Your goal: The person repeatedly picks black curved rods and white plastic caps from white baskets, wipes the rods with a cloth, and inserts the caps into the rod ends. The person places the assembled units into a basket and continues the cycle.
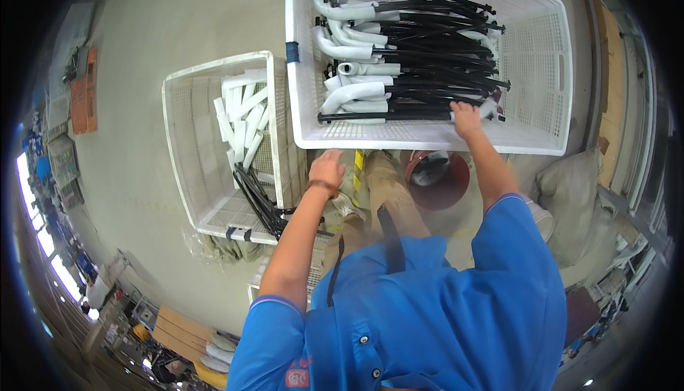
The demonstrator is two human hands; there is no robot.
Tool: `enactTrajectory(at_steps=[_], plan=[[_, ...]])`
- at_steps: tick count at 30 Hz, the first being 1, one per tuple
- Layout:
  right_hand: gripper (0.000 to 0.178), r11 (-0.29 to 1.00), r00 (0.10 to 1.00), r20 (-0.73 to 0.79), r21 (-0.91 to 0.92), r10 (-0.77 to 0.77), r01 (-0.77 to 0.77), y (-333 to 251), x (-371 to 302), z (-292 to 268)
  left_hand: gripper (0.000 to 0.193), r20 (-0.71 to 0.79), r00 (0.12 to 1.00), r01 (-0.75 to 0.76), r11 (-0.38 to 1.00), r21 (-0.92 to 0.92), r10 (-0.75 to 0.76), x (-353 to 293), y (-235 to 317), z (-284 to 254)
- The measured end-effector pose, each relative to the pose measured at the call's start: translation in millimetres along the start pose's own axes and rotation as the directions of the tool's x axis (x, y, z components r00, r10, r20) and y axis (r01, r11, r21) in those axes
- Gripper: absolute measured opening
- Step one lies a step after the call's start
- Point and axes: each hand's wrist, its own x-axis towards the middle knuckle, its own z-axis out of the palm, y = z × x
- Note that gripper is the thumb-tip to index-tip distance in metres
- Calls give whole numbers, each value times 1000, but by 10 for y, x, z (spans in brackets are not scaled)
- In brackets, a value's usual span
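Reaching into the big white basket (556, 56), the right hand (467, 117) lies on the black rods (434, 28) near the front wall. Its fingers are bent down onto the nearest rod, but you cannot tell if the grip is closed around it. The left hand (328, 167) hangs just below the front rim of that basket, fingers loose and curled, holding nothing.

The big basket is full on its left and middle. There is open room on its right side, where the bare bottom shows. Its walls are hard plastic with lots of small holes, like a net. The rods are thin, long and shiny, and they lie in a bundle pointing left to right. Soft white foam sleeves (349, 35) cover their left ends, and the ends bend in a curve.

A smaller white basket (178, 127) stands just beside the big one, to the left, and their rims touch. Short white foam tubes (242, 120) lie in it, with a few black bent rods (260, 202) at the near corner. Its left half is open. A round red bucket (438, 181) sits on the floor below the big basket
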Motion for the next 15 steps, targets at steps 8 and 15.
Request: enactTrajectory(at_steps=[8, 15], plan=[[27, 867, 998, -47, 495, -46, 63, -1354, -152, -356, 23, -71, 619, 571, 511, -642, -782, -2031, -1132, 778], [19, 239, 431, -408, 443, -805, 864, -3956, -1369, -593, 19, 302, 159, 406, -217, -888, -940, -3687, -1316, 2215]])
